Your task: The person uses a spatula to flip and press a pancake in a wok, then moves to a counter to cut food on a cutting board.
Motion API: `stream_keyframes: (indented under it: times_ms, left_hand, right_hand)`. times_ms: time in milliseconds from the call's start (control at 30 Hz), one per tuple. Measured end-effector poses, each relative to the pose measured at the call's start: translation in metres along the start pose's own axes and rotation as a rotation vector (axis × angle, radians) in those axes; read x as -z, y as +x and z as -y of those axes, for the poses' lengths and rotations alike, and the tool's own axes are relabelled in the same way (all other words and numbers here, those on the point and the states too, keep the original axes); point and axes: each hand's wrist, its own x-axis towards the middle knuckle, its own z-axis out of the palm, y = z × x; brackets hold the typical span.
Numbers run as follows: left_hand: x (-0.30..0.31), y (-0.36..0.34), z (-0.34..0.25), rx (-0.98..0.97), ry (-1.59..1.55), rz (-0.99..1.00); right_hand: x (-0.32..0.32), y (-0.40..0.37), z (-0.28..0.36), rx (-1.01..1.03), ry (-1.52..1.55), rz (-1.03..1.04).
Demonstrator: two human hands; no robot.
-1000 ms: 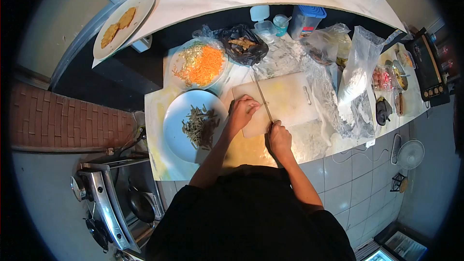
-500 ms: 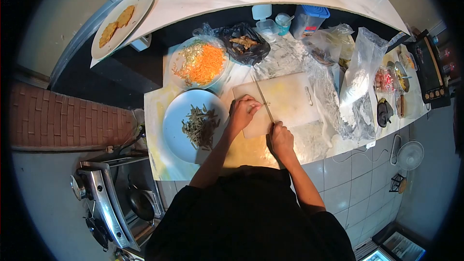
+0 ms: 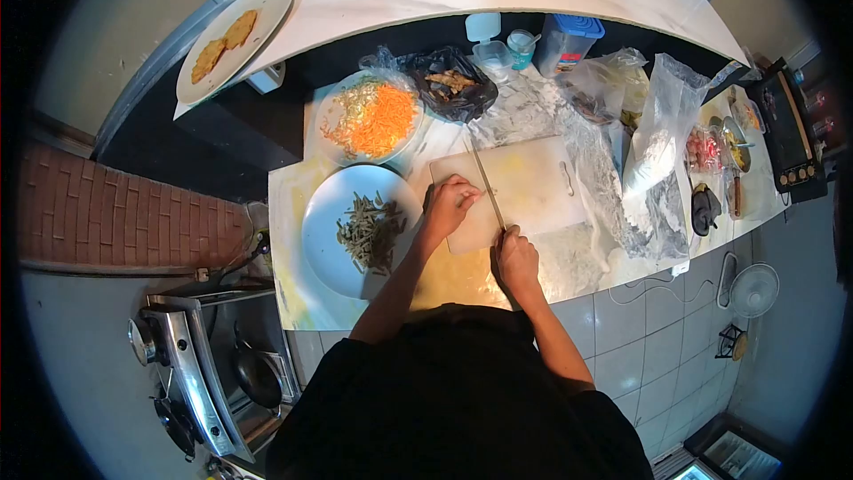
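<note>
My right hand is closed around the handle of a long knife, whose blade points away from me over the white cutting board. Just left of the blade, my left hand rests at the board's left edge with its fingers curled together. Whatever those fingertips pinch is too small to make out. Small bits lie on the board near the blade. A blue-white plate left of my left hand carries a pile of cut green beans.
Behind stand a plate of shredded carrot and cabbage, a black plastic bag and a blue-lidded container. A bag of white flour is at the right. A stove stands lower left, a fan lower right.
The whole view has shifted slightly. Both hands and the knife keep nearly the same place on the board.
</note>
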Motion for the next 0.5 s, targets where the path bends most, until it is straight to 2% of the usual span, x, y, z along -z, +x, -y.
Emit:
stream_keyframes:
  times_ms: [500]
  left_hand:
    - [0.0010,0.0016,-0.0011,0.002,0.017,-0.001]
  right_hand:
    - [0.0087,0.0004,0.0043,-0.002,-0.077,0.037]
